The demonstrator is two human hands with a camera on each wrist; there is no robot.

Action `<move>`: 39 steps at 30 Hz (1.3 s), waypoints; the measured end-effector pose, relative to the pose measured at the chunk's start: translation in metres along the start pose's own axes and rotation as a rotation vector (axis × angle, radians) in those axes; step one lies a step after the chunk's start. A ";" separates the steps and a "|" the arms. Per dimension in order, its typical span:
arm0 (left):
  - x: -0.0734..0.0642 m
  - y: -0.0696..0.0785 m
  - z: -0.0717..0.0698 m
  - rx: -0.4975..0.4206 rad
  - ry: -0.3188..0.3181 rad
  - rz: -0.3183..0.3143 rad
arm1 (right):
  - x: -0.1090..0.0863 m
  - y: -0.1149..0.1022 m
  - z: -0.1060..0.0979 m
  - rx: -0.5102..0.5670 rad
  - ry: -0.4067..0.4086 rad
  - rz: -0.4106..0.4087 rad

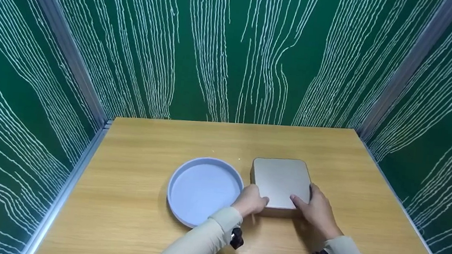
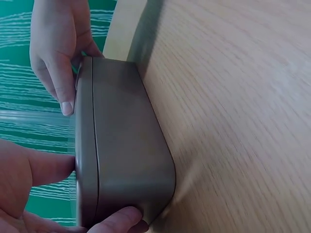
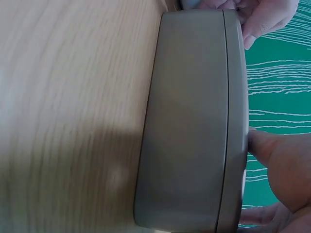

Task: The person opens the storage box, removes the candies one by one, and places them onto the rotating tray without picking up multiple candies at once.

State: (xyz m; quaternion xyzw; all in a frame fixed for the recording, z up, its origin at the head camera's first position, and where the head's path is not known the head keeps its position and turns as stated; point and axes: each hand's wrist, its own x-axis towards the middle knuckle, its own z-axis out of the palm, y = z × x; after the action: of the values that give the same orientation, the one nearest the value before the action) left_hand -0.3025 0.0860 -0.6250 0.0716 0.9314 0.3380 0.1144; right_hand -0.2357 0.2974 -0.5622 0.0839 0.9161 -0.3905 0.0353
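A square, rounded metal box point(image 1: 281, 183) with a grey-beige lid sits on the table, its lid seam visible along the side in the left wrist view. My left hand point(image 1: 251, 201) grips its front left corner, thumb on the lid and fingers against the side wall. On the opposite side my right hand point(image 1: 319, 211) holds the box, thumb resting on the lid's front right part and fingers along the right side. The lid looks seated on the body point(image 3: 187, 121). Immediately left of the box lies a round lavender dish point(image 1: 204, 190) with a raised rim, partly covered by my left forearm.
The wooden table point(image 1: 128, 216) carries the box and dish. Green panels point(image 1: 235, 62) with white wavy lines rise behind and at both sides, joined by metal posts point(image 1: 69, 43). Dark wrist devices point(image 1: 236, 238) sit at both cuffs.
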 end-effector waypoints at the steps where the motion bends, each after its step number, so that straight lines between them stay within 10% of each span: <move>1: 0.000 0.000 -0.001 0.004 -0.005 0.001 | 0.000 -0.001 -0.001 -0.003 -0.005 -0.001; 12: -0.026 0.034 -0.064 -0.015 -0.025 -0.002 | 0.014 -0.014 -0.020 -0.037 -0.062 0.026; 20: 0.035 0.002 -0.026 -0.019 0.017 -0.026 | 0.039 -0.025 -0.039 -0.051 -0.149 0.115; 34: -0.004 0.025 -0.045 -0.098 -0.040 -0.042 | 0.087 -0.029 -0.056 0.012 -0.278 0.129; 39: 0.010 0.008 -0.016 -0.078 -0.018 -0.034 | 0.095 -0.033 -0.057 0.020 -0.304 0.128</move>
State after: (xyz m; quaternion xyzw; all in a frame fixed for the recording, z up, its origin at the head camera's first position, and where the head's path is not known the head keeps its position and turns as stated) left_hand -0.3153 0.0847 -0.6097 0.0544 0.9175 0.3717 0.1311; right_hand -0.3349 0.3284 -0.5120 0.0823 0.8890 -0.4050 0.1973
